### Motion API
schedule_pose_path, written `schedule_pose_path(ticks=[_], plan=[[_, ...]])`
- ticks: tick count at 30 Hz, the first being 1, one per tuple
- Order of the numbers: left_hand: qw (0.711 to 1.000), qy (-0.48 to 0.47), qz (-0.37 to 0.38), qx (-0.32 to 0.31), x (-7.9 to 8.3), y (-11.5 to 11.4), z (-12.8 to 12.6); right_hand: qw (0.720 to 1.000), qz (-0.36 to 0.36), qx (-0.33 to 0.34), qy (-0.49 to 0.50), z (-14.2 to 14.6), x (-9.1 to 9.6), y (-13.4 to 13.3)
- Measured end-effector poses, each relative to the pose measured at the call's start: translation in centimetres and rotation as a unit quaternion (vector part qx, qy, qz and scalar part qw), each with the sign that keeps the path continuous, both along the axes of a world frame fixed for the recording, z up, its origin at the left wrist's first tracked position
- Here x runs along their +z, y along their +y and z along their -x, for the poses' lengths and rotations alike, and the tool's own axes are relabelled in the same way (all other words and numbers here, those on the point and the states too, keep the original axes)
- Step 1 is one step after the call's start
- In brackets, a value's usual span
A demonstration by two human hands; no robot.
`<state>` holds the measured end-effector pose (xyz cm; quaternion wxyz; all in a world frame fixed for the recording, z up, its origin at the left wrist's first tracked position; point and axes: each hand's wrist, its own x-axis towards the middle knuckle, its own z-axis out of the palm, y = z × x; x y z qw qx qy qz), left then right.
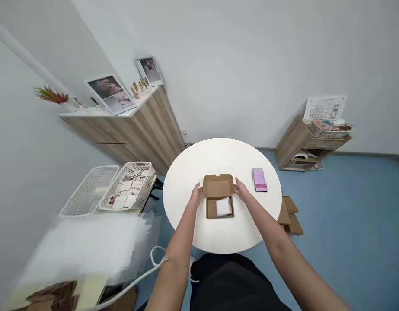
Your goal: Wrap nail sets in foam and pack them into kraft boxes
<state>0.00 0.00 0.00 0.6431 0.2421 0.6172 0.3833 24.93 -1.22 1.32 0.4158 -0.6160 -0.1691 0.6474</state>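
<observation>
A small brown cardboard box [220, 188] lies on the white round table with its lid raised towards the far side. Inside its tray, right of the middle, rests a white square packet [223, 206]. My left hand [196, 195] is at the lid's left edge, fingers stretched out. Across from it, my right hand [240, 190] is at the lid's right edge, its fingers also extended. Both hands are very close to the cardboard; whether the fingertips touch it I cannot tell.
On the round table [218, 151] a purple phone-shaped item [259, 179] lies to the right. Flat cardboard boxes [290, 216] are beyond its right edge. At left stand two white baskets, one with small items [129, 188], a blurred white stack [79, 246] and a cable [134, 283].
</observation>
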Motion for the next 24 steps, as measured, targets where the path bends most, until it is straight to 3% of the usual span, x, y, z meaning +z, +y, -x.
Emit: schedule_pose_path(ticks=[5, 10, 15, 21, 24], plan=[[0.999, 0.018, -0.013, -0.025, 1.4, 0.5, -0.3, 0.997, -0.038, 0.042, -0.048, -0.1, 1.1, 0.9], [0.996, 0.07, -0.021, -0.051, 2.8, 0.5, -0.7, 0.99, -0.032, 0.082, -0.112, -0.2, 2.4, 1.2], [0.99, 0.109, -0.039, -0.078, 3.5, 0.3, -1.1, 0.973, -0.054, 0.148, -0.171, -0.6, 3.4, 0.7], [0.952, 0.223, -0.159, -0.139, 2.7, -2.1, -0.9, 0.928, -0.136, 0.232, -0.256, -0.8, 2.7, -1.1], [0.917, 0.284, -0.245, -0.133, 1.8, -4.7, -0.6, 0.886, -0.201, 0.258, -0.329, -1.0, 1.8, -3.3]])
